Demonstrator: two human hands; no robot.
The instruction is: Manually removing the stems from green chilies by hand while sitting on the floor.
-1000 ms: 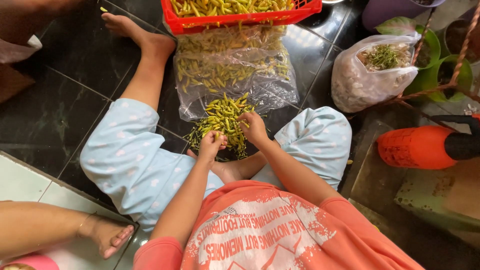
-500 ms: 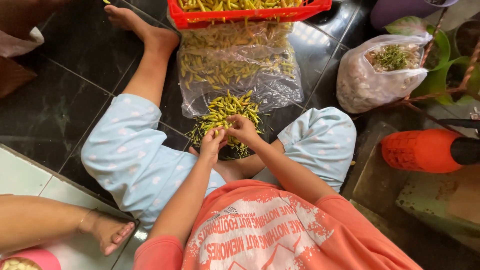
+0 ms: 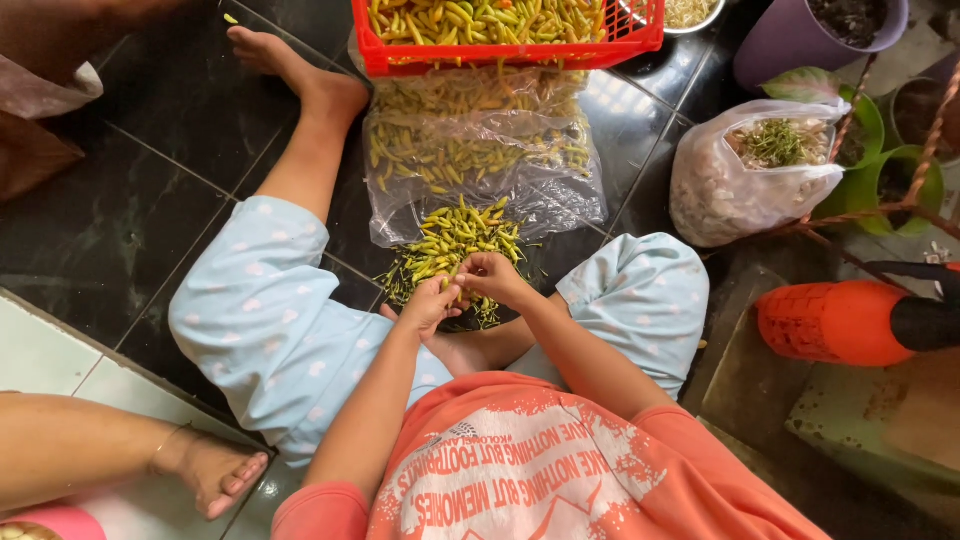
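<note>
**Stemming chillies on the floor**

Chillies heaped on black floor tiles between the legs, spilling from a clear bag. Above them, left hand and right hand touching, fingers pinched together on 1 small chilli. Looks like a stem being plucked. Next move likely calls for a firm pinch and a short twist. Beyond: red crate, white bag, orange stool.

We note a loose pile of small yellow-green chilies on the dark tiled floor, spilling from a clear plastic sheet; one chili is pinched between both hands above it.
</note>
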